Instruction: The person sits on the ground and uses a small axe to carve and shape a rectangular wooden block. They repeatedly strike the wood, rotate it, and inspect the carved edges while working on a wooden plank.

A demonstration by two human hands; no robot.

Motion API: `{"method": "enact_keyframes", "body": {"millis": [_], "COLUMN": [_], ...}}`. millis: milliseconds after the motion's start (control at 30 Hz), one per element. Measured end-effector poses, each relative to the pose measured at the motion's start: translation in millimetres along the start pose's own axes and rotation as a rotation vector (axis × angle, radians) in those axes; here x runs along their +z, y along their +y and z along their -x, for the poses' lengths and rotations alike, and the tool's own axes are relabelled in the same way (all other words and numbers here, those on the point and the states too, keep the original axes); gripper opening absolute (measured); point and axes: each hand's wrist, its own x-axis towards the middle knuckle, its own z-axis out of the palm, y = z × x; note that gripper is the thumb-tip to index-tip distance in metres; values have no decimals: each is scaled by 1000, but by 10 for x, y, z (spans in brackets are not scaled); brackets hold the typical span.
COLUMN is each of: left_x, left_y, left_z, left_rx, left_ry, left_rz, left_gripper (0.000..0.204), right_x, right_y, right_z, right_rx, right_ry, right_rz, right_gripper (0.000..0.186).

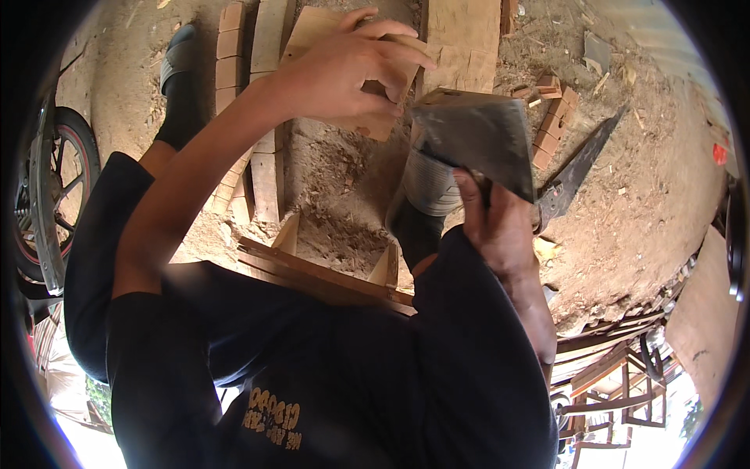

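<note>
Blade (478, 141), a broad, flat slab of dark, scuffed metal with straight edges, stands out in front of the right hand (500, 227), above the ribbed grey sandal (430, 180). That hand's fingers are clenched at its lower end, the thumb along the near edge. Left of the blade, the left hand (351, 70) has its fingers spread and curved around the edge of a pale, flat wooden board (312, 31), grasping it. Rough, straight planks (462, 39) and a reddish strip (230, 47) scored crosswise lie on crumbly brown dirt (625, 234). A saw (582, 168) with a dark, tapering blade lies to the right.
</note>
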Motion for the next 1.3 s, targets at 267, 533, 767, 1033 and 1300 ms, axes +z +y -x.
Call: {"method": "enact_keyframes", "body": {"millis": [267,533,767,1033,1300], "left_x": [91,68,50,-9,19], "left_y": [3,-21,-34,16,-5], "left_z": [40,46,60,76,67], "left_rx": [-56,-46,-23,74,56], "left_ry": [-11,-38,-44,-80,-71], "left_rz": [28,40,43,-21,53], "left_gripper": [14,10,11,15,16], "right_x": [115,201,231,112,154], "right_y": [-84,-42,-106,-152,-137], "right_z": [-82,-26,22,80,93], "right_rx": [-33,-4,16,79,5], "right_ry": [-59,-38,-32,1,17], "right_rz": [35,38,43,-74,16], "right_gripper": [42,43,41,40,45]}}
